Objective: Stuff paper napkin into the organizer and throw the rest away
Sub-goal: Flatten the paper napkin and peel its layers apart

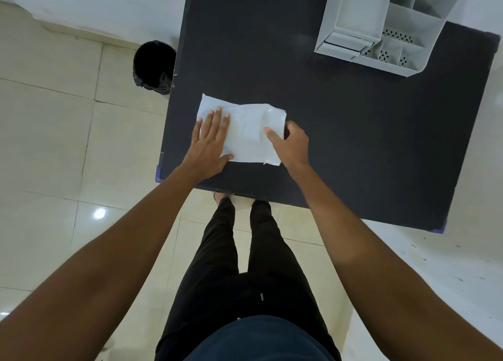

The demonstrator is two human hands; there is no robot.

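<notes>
Two hands press a crinkly white napkin pack flat.

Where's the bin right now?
Head view, upper left: the bin stands on the floor against the table's left edge, beyond the napkin pack.

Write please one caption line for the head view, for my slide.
Both hands, left hand flat and right hand at the edge, on a napkin pack on a black table.
</notes>
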